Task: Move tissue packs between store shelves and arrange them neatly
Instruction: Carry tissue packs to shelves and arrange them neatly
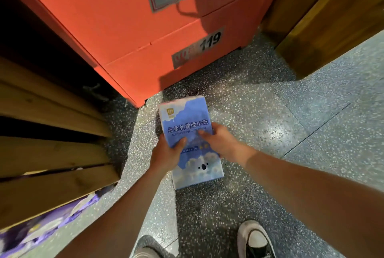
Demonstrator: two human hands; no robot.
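I carry the blue tissue pack (185,116), left hand (167,155) and right hand (221,142) fingers curled round it; placement on the wooden shelf (52,154) likely next.

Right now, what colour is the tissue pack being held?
The tissue pack is blue with white clouds; head view.

Red cabinet (133,35) ahead, wooden shelf (47,154) left — floor (291,133) right open.

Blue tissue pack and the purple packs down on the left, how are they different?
The blue tissue pack is blue with a koala face; the purple packs are purple and blurred. The left hand and right hand hold the blue tissue pack above the floor; the purple packs sit in the wooden shelf.
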